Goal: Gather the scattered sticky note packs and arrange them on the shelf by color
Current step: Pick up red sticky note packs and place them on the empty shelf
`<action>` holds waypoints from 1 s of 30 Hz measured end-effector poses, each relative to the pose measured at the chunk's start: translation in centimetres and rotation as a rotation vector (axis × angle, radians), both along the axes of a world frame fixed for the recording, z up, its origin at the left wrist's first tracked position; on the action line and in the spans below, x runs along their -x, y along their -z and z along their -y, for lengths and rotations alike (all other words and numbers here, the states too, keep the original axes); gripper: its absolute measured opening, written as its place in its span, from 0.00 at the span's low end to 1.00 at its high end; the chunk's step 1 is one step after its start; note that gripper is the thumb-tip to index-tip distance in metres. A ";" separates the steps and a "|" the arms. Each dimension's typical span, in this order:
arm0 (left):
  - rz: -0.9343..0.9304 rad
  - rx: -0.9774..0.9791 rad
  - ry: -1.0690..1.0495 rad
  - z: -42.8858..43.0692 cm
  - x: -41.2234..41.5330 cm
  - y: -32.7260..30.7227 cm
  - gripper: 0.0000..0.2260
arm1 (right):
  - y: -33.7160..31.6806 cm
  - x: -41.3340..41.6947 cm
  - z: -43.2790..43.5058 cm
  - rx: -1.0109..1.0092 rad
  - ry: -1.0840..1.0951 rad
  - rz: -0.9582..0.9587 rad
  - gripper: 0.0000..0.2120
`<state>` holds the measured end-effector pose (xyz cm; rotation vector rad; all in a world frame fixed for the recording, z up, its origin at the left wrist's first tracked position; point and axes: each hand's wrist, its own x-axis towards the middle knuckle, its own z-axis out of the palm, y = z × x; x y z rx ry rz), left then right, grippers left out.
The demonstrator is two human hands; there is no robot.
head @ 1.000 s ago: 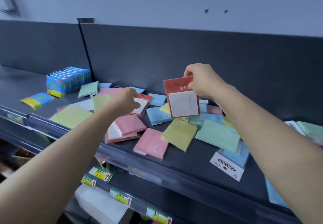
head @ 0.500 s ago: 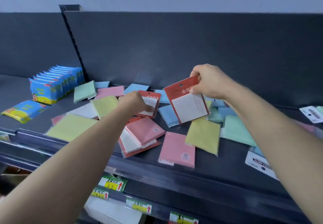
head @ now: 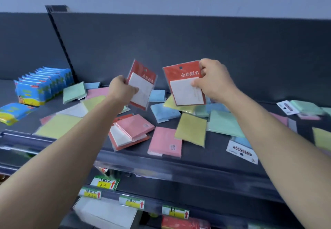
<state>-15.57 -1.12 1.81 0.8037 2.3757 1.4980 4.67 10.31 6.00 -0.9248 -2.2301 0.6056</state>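
Barely begun | one red-topped pack (head: pixel 141 88) is pinched in the left hand (head: pixel 121 90), a second red-topped pack (head: pixel 185 89) in the right hand (head: pixel 214 80), both held above the shelf (head: pixel 206 157) | coloured packs (head: pixel 165 142) are left scattered, unsorted.

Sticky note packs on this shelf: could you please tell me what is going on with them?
A person is sorting them. The left hand holds a red-topped pack up above the shelf, and the right hand holds a matching red pack beside it. Below, a pink pack, a yellow pack, a green pack, a blue pack and others lie scattered and overlapping, not yet grouped by color.
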 end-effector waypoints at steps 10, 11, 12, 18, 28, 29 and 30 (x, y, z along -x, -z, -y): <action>0.065 -0.316 0.283 0.1 -14.4 -2.9 0.09 | -1.2 -12.5 0.2 -0.106 0.299 -0.209 0.06; 0.076 -0.319 0.325 -0.5 -15.8 -3.0 0.09 | -1.1 -14.1 0.3 -0.111 0.338 -0.216 0.06; 0.088 -0.323 0.372 -1.1 -17.3 -3.0 0.09 | -1.0 -15.6 0.3 -0.117 0.378 -0.219 0.06; 0.150 -0.331 0.743 -5.0 -26.9 -3.5 0.08 | -1.3 -26.7 2.1 -0.156 0.626 -0.165 0.08; 0.357 -0.272 1.410 -5.2 -45.2 -1.2 0.11 | 1.1 -44.2 14.6 -0.116 1.243 -0.058 0.08; 0.398 -0.257 1.466 -4.6 -47.3 -0.9 0.12 | 1.3 -45.9 16.6 -0.103 1.309 -0.047 0.08; 0.433 -0.239 1.520 -3.8 -49.4 -0.6 0.12 | 1.4 -47.6 18.6 -0.091 1.376 -0.041 0.09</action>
